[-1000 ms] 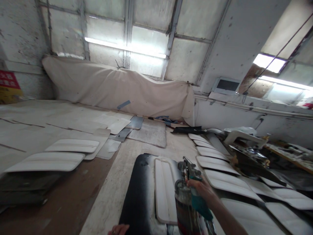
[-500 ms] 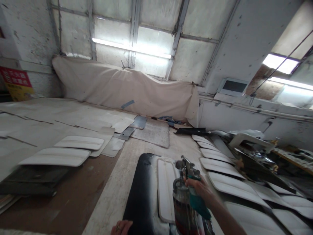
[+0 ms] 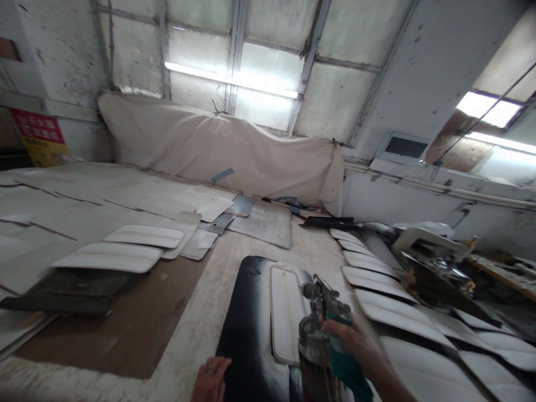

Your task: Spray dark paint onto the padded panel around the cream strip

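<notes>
Honestly risky: right hand (image 3: pixel 347 340) clenched round spray gun (image 3: pixel 324 312), bottom centre, nozzle beside white panel (image 3: pixel 287 312). Left hand (image 3: pixel 211 379) flat, fingers loose, touching dark board (image 3: pixel 247 329) — could catch overspray.

"What does this room look like?"

"It is an old workshop. The walls (image 3: pixel 402 61) are white and dirty, with grey metal bars across them. Long bright lights (image 3: pixel 234 84) shine up high."

"What is that big cloth?"

"A tan sheet (image 3: pixel 218 148) hangs along the back wall. A red and yellow sign (image 3: pixel 39 137) is on the left."

"And down low?"

"A big pale worktop (image 3: pixel 84 195) has a brown patch (image 3: pixel 125 329). White panels (image 3: pixel 377 279) lie in a row on the right."
</notes>
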The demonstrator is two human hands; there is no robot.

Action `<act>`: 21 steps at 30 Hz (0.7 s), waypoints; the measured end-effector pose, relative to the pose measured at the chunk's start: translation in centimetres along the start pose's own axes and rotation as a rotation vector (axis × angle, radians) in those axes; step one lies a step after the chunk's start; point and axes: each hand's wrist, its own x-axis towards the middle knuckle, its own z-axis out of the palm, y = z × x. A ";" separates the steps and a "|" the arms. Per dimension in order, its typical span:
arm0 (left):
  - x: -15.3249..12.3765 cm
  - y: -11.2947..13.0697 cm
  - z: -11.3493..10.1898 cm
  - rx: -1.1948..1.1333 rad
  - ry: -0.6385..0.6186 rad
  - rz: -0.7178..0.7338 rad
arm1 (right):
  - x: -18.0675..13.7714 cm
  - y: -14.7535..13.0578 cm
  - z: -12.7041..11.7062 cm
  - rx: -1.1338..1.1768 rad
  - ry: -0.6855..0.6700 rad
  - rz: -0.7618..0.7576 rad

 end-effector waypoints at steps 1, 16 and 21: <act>0.0 0.1 -0.1 -0.005 0.012 -0.009 | -0.4 0.2 0.0 -0.002 -0.014 0.013; -0.1 1.5 -0.5 -0.077 -0.092 -0.166 | -5.7 2.2 0.0 -0.009 -0.024 0.001; 0.0 1.9 -1.2 -0.116 -0.132 -0.187 | -7.6 2.7 -0.1 -0.012 -0.021 0.002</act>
